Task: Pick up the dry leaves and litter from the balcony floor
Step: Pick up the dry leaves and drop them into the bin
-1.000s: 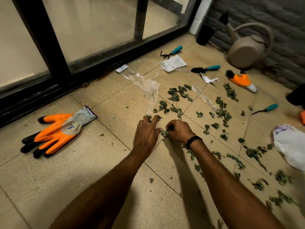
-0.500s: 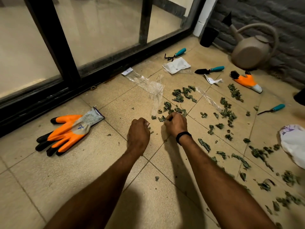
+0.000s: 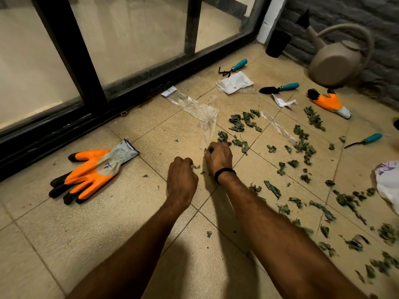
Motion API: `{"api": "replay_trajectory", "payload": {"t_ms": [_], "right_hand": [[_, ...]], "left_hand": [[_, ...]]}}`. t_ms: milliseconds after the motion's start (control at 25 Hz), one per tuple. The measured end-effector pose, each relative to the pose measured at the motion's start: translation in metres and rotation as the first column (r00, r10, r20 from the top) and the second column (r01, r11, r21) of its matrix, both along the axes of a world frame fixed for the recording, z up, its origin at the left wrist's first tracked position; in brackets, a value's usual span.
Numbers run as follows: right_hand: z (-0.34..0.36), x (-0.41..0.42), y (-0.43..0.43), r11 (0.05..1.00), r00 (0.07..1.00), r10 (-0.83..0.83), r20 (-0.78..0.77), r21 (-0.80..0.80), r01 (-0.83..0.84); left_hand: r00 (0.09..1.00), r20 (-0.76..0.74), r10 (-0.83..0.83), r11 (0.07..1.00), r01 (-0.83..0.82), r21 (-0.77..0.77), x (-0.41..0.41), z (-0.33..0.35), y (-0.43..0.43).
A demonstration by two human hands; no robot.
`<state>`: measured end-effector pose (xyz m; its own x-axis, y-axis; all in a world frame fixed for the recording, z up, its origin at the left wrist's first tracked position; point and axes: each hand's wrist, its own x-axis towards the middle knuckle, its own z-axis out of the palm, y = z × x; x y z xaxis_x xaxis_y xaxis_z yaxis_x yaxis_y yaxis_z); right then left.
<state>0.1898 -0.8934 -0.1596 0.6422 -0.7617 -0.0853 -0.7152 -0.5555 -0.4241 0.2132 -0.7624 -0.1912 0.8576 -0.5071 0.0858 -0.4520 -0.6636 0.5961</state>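
Balcony floor (image 3: 103, 234), dry leaves (image 3: 302, 147) strewn mostly to the right: left hand (image 3: 182, 180), flat a second ago, now has its grip curled round gathered scraps, while right hand (image 3: 219, 157) has advanced, grip pinching the nearest clump beside the plastic wrapper (image 3: 194, 106); much remains.

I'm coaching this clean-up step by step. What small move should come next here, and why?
Probably reach the right hand slightly forward and pinch the clump of dry leaves lying just past its curled fingers. It is the nearest clump, and the left hand is fisted alongside with leaf bits at its fingers, seemingly holding some, though that is unclear.
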Motion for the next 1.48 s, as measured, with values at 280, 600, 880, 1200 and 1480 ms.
{"api": "replay_trajectory", "payload": {"t_ms": [280,600,880,1200,1480], "right_hand": [[0.016,-0.023,-0.015,0.962,0.986,-0.160,0.049,0.231,0.145],[0.032,-0.046,-0.015,0.828,0.959,-0.263,0.107,0.536,0.167],[0.056,-0.023,0.054,0.793,0.959,-0.215,0.184,0.606,0.062],[0.144,0.079,0.206,0.825,0.944,0.178,0.277,0.482,-0.297],[0.248,0.098,0.486,0.551,0.677,0.615,0.404,0.394,-0.736]], "left_hand": [[0.975,0.125,-0.185,0.982,0.181,0.047,-0.008,-0.002,0.001],[0.978,0.165,-0.131,0.988,0.115,0.103,-0.011,-0.007,-0.015],[0.890,-0.385,0.244,0.943,-0.309,-0.119,0.017,0.029,0.029],[0.689,-0.406,0.601,0.636,-0.719,-0.278,0.090,0.148,0.209],[0.400,-0.181,0.899,0.343,-0.897,-0.277,0.063,0.275,0.460]]}}
